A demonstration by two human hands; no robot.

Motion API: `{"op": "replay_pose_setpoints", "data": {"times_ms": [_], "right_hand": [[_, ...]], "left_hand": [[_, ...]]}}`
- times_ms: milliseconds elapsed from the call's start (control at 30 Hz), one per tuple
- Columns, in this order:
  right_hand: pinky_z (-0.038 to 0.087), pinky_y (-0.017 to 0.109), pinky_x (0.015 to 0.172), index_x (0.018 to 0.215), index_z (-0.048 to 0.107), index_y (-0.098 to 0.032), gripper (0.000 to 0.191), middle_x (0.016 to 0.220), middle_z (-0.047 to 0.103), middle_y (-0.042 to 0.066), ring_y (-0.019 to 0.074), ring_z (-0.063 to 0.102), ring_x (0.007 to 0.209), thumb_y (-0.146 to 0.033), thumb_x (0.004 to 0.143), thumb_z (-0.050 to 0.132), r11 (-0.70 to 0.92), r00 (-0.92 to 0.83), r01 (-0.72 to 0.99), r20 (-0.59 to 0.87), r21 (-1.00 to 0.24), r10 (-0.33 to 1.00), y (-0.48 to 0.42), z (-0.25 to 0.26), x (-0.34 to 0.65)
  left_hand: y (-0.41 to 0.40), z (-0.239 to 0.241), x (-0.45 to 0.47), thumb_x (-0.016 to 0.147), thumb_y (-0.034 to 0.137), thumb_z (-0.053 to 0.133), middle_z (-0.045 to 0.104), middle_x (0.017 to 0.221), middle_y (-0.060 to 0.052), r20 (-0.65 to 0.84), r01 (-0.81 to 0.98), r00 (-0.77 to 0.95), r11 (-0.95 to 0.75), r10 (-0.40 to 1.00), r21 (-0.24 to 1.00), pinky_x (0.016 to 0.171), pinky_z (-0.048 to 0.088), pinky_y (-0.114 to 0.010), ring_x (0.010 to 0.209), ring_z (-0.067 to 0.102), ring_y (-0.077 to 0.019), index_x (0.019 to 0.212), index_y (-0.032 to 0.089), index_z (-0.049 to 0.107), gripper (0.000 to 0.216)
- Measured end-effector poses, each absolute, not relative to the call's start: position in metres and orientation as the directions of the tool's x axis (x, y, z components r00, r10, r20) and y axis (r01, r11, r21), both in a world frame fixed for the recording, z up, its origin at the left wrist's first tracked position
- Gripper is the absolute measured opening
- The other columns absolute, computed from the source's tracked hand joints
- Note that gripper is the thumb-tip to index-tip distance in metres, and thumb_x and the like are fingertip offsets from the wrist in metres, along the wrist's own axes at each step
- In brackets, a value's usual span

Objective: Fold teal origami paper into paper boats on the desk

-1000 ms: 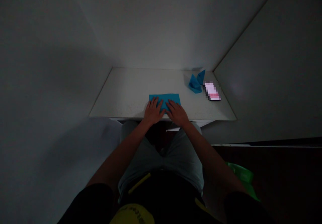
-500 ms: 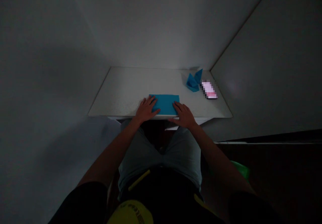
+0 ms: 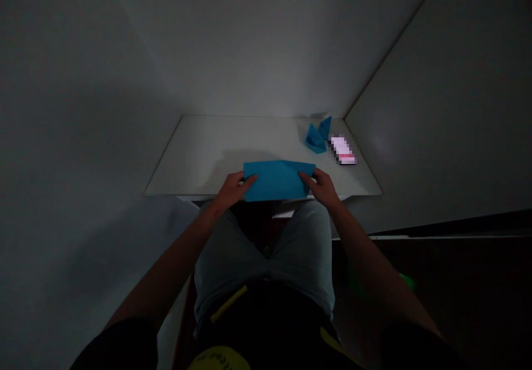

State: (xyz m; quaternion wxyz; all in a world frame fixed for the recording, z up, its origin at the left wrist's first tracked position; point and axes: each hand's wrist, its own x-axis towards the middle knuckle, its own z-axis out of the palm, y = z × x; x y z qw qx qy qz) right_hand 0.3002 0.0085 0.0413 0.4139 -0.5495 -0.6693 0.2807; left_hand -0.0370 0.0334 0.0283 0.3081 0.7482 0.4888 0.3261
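A folded sheet of blue paper [image 3: 277, 180] is held just above the near edge of a small white table [image 3: 216, 148]. My left hand [image 3: 233, 187] pinches its left end, thumb on top. My right hand [image 3: 322, 186] pinches its right end the same way. Both hands are closed on the paper, and the sheet is lifted and tilted slightly toward me. My knees in grey shorts sit right below it.
A finished blue paper boat [image 3: 316, 135] stands at the table's far right corner beside a phone [image 3: 343, 150] lying flat. Grey walls close in the table on the left, back and right. The floor to the right is dark.
Both hands were pressing flat on the paper on the table. They slid apart to its ends, then gripped it and lifted it off the surface toward me.
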Motion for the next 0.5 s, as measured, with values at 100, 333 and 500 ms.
{"op": "replay_pose_setpoints", "data": {"times_ms": [100, 333, 500], "right_hand": [[0.060, 0.042, 0.087, 0.115, 0.075, -0.023, 0.054, 0.106, 0.079, 0.006, 0.0270, 0.071, 0.093, -0.072, 0.096, 0.063, 0.216, 0.009, 0.430, 0.243, -0.877, 0.970, 0.032, 0.041, 0.291], [0.058, 0.048, 0.097, 0.122, 0.075, -0.020, 0.041, 0.117, 0.079, 0.013, 0.0308, 0.071, 0.104, -0.052, 0.098, 0.062, 0.287, -0.127, 0.708, 0.284, -0.645, 0.950, 0.055, -0.006, 0.274], [0.050, 0.053, 0.113, 0.148, 0.067, -0.025, 0.044, 0.152, 0.068, 0.010, 0.0313, 0.064, 0.136, -0.032, 0.108, 0.049, 0.487, -0.387, 0.772, 0.306, -0.407, 0.870, 0.043, -0.004, 0.269]], "left_hand": [[0.054, 0.035, -0.029, 0.103, 0.066, 0.054, 0.077, 0.089, -0.004, 0.180, 0.491, 0.204, -0.260, 0.962, 0.831, 0.071, 0.055, -0.032, 0.080, 0.069, -0.0216, 0.099, 0.019, 0.078, 0.053], [0.066, 0.007, -0.022, 0.104, 0.040, 0.055, 0.078, 0.115, -0.014, 0.250, 0.808, 0.203, -0.306, 0.947, 0.504, 0.103, 0.054, -0.047, 0.109, 0.071, -0.0304, 0.111, 0.018, 0.078, 0.033], [0.049, -0.001, -0.019, 0.111, 0.038, 0.040, 0.056, 0.166, -0.009, 0.244, 0.714, 0.565, -0.615, 0.788, 0.333, 0.130, 0.035, -0.050, 0.154, 0.050, -0.0271, 0.161, 0.024, 0.052, 0.054]]}}
